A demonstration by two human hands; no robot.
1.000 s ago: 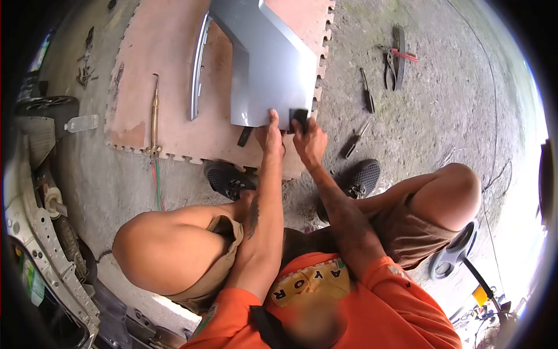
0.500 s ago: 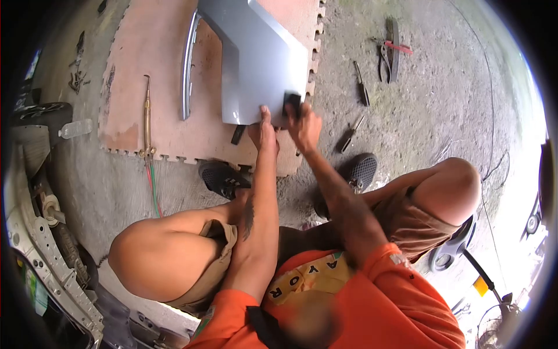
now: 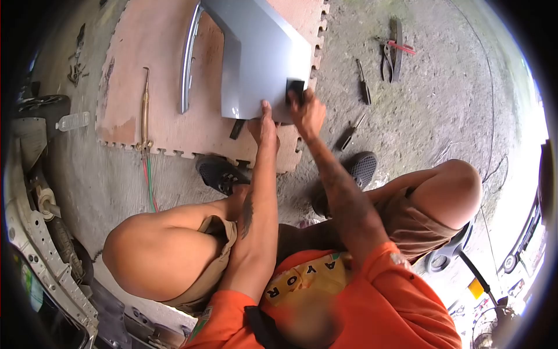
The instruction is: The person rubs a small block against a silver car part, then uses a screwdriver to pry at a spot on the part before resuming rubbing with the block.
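A silver-grey curved panel [image 3: 261,52] lies on a pink foam mat [image 3: 131,64]. My left hand [image 3: 265,128] grips the panel's near edge, its thumb on top and the other fingers hidden beneath. My right hand [image 3: 308,113] is closed on a small black block [image 3: 295,90], which rests on the panel near its right edge. Just below the panel's lower left corner, a dark strip [image 3: 236,129] sticks out over the mat.
A brass torch [image 3: 145,110] with red and green hoses lies on the mat. Right on the concrete are pliers [image 3: 387,61] and two screwdrivers [image 3: 364,87]. A plastic bottle [image 3: 73,121] and car parts [image 3: 52,250] are at left.
My right hand and the black block have moved slightly up and to the right along the panel. The view has shifted a little; my left hand keeps its place on the edge.
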